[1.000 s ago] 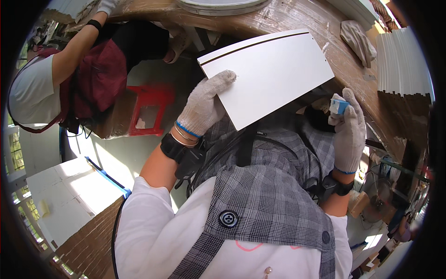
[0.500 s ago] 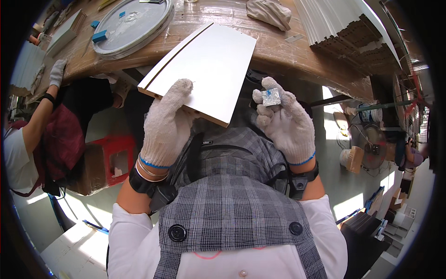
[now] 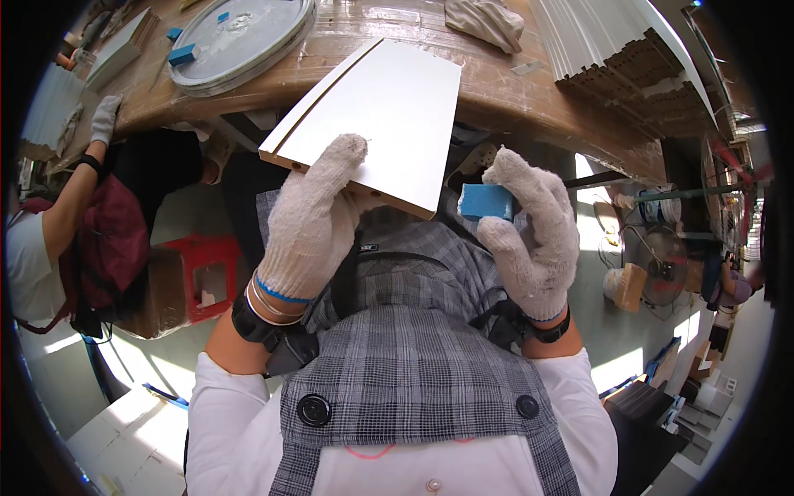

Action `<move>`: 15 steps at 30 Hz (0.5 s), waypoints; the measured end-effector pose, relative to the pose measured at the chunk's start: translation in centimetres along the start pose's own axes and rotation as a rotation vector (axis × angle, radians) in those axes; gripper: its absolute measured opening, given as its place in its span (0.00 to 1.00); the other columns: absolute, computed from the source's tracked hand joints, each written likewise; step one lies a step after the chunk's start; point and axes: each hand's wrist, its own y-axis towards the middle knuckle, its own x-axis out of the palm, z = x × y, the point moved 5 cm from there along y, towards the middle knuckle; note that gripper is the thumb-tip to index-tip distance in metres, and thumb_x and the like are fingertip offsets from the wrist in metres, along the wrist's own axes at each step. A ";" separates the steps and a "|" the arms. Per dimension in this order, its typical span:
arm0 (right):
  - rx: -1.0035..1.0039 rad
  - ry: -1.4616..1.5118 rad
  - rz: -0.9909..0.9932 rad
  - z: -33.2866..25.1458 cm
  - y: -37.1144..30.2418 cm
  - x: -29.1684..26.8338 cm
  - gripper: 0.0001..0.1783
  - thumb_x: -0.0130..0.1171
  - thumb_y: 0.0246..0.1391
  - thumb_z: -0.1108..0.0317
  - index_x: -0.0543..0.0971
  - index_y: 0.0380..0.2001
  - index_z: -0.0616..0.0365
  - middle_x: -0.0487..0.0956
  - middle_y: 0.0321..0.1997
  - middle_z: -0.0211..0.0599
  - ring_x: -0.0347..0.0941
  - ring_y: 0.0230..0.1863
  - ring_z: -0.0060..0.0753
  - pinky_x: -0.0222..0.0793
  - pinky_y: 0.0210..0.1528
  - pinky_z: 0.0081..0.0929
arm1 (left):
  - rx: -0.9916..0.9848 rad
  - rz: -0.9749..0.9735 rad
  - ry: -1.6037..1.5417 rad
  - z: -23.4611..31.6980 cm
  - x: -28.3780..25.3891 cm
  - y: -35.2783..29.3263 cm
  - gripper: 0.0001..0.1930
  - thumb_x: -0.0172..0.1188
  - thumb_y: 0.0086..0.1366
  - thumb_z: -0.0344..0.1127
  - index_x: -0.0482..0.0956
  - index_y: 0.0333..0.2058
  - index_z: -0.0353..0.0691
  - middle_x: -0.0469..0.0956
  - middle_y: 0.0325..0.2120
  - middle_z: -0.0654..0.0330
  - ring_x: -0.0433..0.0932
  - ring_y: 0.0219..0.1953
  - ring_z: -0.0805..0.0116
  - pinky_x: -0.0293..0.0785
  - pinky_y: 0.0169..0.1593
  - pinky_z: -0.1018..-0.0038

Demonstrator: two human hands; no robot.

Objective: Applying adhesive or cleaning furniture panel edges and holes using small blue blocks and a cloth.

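My left hand (image 3: 318, 211), in a white knit glove, grips the near edge of a white board (image 3: 380, 116), thumb on its upper face. The board is tilted out in front of me; a dark groove runs along its left side and small holes show in its brown near edge. Just right of the board, my gloved right hand (image 3: 533, 223) is closed on a small blue block (image 3: 486, 202), held between thumb and fingers. The block does not touch the board.
On the brown wrapped table (image 3: 389, 41) lie a round grey lid (image 3: 281, 54) with white paste, more blue blocks (image 3: 184, 54) and a cloth (image 3: 488, 23). White panels (image 3: 612, 37) are stacked at right. A co-worker's gloved hand (image 3: 105, 120) rests at the left edge; a red stool (image 3: 207, 277) stands below.
The blue block has turned in my right hand: its whitish smeared face showed before, its blue side shows now. My left hand and the board have shifted slightly right.
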 end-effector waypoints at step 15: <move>-0.136 -0.206 -0.047 -2.1 -0.1 0.3 0.34 0.70 0.43 0.60 0.74 0.56 0.56 0.78 0.41 0.39 0.74 0.41 0.37 0.73 0.40 0.32 | -0.055 -0.016 0.167 -0.3 0.6 -0.8 0.21 0.58 0.66 0.37 0.66 0.51 0.31 0.73 0.43 0.55 0.75 0.47 0.66 0.75 0.49 0.66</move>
